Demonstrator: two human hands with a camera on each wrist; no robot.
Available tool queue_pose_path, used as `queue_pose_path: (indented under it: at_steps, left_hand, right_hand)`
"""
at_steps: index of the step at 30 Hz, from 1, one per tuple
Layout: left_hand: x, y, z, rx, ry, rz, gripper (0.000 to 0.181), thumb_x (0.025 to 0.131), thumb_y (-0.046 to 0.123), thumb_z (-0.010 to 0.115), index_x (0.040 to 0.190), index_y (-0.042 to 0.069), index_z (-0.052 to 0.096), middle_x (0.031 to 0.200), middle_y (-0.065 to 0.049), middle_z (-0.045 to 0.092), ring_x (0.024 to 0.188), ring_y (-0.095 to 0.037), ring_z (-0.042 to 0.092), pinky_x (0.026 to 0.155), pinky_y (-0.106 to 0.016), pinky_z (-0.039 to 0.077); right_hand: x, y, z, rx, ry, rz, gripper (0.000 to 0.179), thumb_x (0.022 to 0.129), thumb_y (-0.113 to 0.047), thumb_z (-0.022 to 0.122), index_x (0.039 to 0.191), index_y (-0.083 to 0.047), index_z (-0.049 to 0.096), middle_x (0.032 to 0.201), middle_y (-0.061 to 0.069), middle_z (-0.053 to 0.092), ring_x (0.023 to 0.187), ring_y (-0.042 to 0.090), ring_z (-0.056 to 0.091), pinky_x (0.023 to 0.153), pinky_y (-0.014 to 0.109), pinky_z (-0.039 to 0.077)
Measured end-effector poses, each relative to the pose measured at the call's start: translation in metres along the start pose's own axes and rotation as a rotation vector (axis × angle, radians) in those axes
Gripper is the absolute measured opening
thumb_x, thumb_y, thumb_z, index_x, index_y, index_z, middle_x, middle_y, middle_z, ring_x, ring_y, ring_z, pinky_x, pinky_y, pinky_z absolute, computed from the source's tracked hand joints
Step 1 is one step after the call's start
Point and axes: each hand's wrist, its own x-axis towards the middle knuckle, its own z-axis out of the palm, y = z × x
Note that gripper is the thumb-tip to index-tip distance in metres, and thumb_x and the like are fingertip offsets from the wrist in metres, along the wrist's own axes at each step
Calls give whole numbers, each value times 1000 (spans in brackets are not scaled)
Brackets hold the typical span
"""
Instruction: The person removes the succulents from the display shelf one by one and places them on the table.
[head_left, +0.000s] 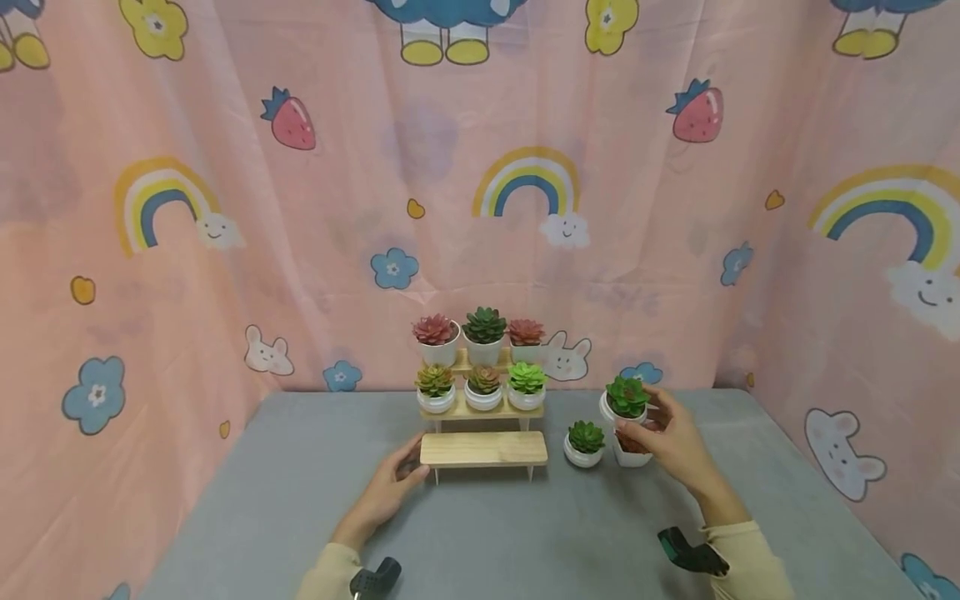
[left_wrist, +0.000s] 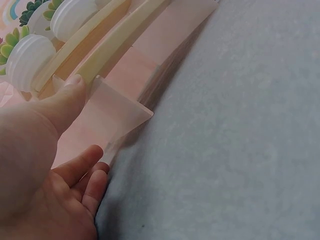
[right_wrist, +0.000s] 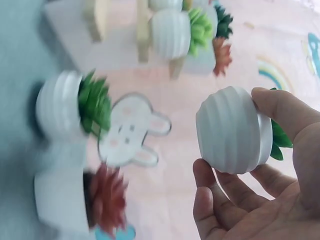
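My right hand (head_left: 675,442) holds a potted green succulent (head_left: 627,397) raised beside the stand. In the right wrist view, its thumb and fingers span the round ribbed white pot (right_wrist: 230,130). At the left end of the tiered plant stand (head_left: 483,448), my left hand (head_left: 388,490) grips the lowest wooden shelf. The left wrist view has the thumb (left_wrist: 72,92) against the shelf's end, beside a clear side panel (left_wrist: 110,112). Succulents in white pots fill the upper two tiers, while the lowest shelf is bare.
A second green succulent (head_left: 584,443) in a round white pot stands on the grey table (head_left: 495,542), right of the stand. Next to it, a red succulent (right_wrist: 107,202) in a tapered white pot lies partly behind my right hand. A pink patterned curtain (head_left: 337,208) hangs behind.
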Motion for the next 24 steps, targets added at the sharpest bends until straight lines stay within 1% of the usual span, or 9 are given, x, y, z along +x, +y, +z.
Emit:
queue_pose_path:
  at_steps: [3, 6, 10, 12, 14, 15, 18, 21, 24]
  left_hand:
    - [1, 3, 0, -10, 3, 2, 61, 100, 24, 64, 156, 15, 40, 154, -15, 50, 143, -38, 45, 114, -62, 35]
    - [2, 6, -1, -18, 7, 8, 61, 100, 23, 64, 156, 13, 40, 153, -15, 51, 142, -38, 45, 114, -63, 35]
    - [4, 7, -1, -19, 3, 13, 62, 100, 24, 65, 156, 13, 40, 152, -14, 52, 142, -37, 46, 113, -63, 36]
    - [4, 6, 0, -20, 2, 21, 62, 100, 24, 64, 156, 13, 40, 152, -14, 52, 141, -36, 47, 113, -62, 37]
    - [3, 5, 0, -15, 1, 22, 62, 100, 24, 64, 156, 13, 40, 152, -14, 52, 141, -36, 47, 113, -61, 38]
    - [1, 4, 0, -6, -1, 23, 62, 100, 24, 64, 156, 12, 39, 153, -14, 51, 141, -36, 47, 112, -61, 38]
    - [-2, 2, 0, 14, -3, 20, 62, 101, 23, 63, 156, 10, 38, 153, -15, 51, 141, -37, 47, 111, -60, 40]
    - [-3, 1, 1, 22, 0, 15, 63, 101, 26, 63, 157, 10, 38, 152, -16, 51, 141, -38, 47, 112, -60, 39]
    - [0, 1, 2, 19, 4, 19, 64, 100, 28, 64, 156, 11, 38, 153, -17, 50, 142, -39, 46, 112, -61, 38]
  right_hand:
    - [-2, 10, -11, -36, 46, -30, 68, 96, -19, 70, 151, 4, 38, 136, 28, 55, 100, -9, 55, 79, 10, 48]
    - [-3, 19, -20, -49, 97, -66, 64, 95, -16, 71, 148, 5, 42, 133, 24, 57, 97, -21, 48, 78, 6, 45]
    - [-1, 25, -28, -54, 158, -80, 61, 93, -14, 73, 145, 5, 45, 124, 5, 58, 95, -20, 50, 76, 5, 46]
    - [0, 28, -30, -57, 180, -73, 61, 93, -14, 74, 145, 5, 47, 123, 1, 58, 94, -20, 51, 76, 5, 46]
    - [-1, 31, -31, -56, 187, -60, 62, 93, -14, 74, 145, 5, 46, 124, 6, 60, 93, -20, 51, 76, 5, 46]
    - [-2, 33, -31, -56, 185, -46, 63, 93, -15, 74, 145, 6, 45, 127, 13, 61, 93, -21, 49, 75, 4, 45]
    - [-5, 40, -31, -56, 180, 7, 67, 95, -19, 72, 147, 8, 42, 136, 28, 56, 93, -22, 47, 76, 3, 43]
    - [-6, 45, -32, -79, 204, 69, 70, 96, -25, 71, 149, 8, 40, 140, 31, 53, 96, -15, 47, 75, 2, 40]
    - [-5, 51, -37, -105, 243, 104, 70, 96, -28, 71, 149, 6, 42, 139, 31, 54, 101, 1, 53, 73, 2, 41]
